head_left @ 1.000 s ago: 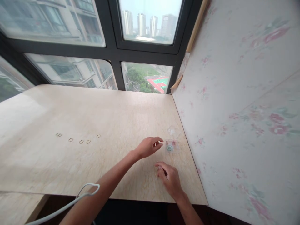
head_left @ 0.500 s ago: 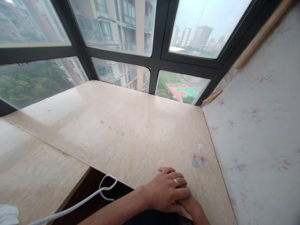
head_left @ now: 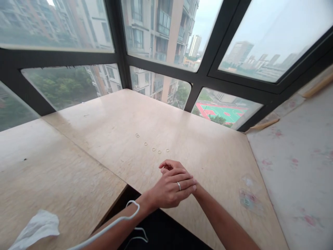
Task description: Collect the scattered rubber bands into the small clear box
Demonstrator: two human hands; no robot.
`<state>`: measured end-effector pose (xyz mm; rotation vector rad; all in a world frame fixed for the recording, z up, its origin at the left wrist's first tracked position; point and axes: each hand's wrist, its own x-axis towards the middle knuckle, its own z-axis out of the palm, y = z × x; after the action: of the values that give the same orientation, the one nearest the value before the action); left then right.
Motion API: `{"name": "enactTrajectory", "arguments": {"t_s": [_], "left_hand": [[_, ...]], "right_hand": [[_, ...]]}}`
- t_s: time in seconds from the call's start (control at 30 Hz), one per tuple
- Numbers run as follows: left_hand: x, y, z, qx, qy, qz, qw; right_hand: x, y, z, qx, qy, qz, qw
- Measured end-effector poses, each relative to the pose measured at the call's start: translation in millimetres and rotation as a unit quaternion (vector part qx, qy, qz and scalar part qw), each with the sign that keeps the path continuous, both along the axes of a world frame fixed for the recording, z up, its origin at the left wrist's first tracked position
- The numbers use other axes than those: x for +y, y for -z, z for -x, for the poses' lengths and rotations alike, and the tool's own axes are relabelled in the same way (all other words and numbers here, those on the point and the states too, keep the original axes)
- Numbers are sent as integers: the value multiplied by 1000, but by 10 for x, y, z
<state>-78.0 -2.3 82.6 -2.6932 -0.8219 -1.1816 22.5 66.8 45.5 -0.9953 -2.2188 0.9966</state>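
Observation:
My left hand (head_left: 171, 189), with a silver ring (head_left: 179, 186) on one finger, lies across the back of my right hand, its fingers stretched out and touching it. Under it, my right hand (head_left: 170, 164) shows loosely curled fingers and nothing visible between them; the rest of it is covered. Both are over the front of a pale wood-grain tabletop (head_left: 117, 118). Just beyond them lie several small thin rings (head_left: 153, 149), two of them overlapping. To the right sits a clear plastic case (head_left: 251, 202) with a round greenish thing inside.
A white cable (head_left: 111, 222) runs along my left forearm. White tissue (head_left: 41, 224) lies at the lower left. Behind the tabletop stand dark window frames (head_left: 122, 59), and a flowered wall (head_left: 293, 184) bounds the right side. An edge drops off at the front.
The view has swung left. My hands have moved up and forward towards the thin rings, and my right hand now reaches out past the left, its fingers showing. The rings lie as before.

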Motion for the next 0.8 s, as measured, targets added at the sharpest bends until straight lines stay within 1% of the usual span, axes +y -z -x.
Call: {"name": "enactTrajectory", "arguments": {"t_s": [0.07, 0.1, 0.13, 0.2, 0.27, 0.37, 0.47, 0.53, 0.63, 0.7, 0.8], "left_hand": [[-8, -13, 237, -21, -22, -27, 999], [-35, 1, 335, -40, -37, -30, 998], [-76, 30, 415, -59, -49, -25, 997], [-181, 128, 520, -75, -61, 11, 995], [-278, 254, 562, -41, -59, 62, 996], [-347, 420, 559, 48, -60, 127, 989], [-334, 518, 547, 86, -94, 174, 976], [-312, 564, 550, 89, -120, 195, 969], [-295, 633, 563, 89, -139, 219, 962], [-294, 675, 568, 88, -145, 225, 959], [-294, 717, 568, 90, -150, 221, 959]], "right_hand": [[134, -171, 254, -24, -109, 38, 993], [199, -239, 374, -32, -144, 51, 988], [272, -296, 488, -45, -165, 63, 983], [456, -367, 704, -80, -158, 72, 982], [689, -390, 910, -119, -126, 61, 983], [1056, -358, 1232, -153, -107, 39, 982], [1333, -302, 1592, -194, -109, 21, 975], [1446, -271, 1835, -225, -117, 6, 967], [1537, -230, 2153, -271, -130, -24, 953], [1567, -197, 2309, -299, -133, -46, 944], [1592, -137, 2457, -338, -139, -65, 928]]}}
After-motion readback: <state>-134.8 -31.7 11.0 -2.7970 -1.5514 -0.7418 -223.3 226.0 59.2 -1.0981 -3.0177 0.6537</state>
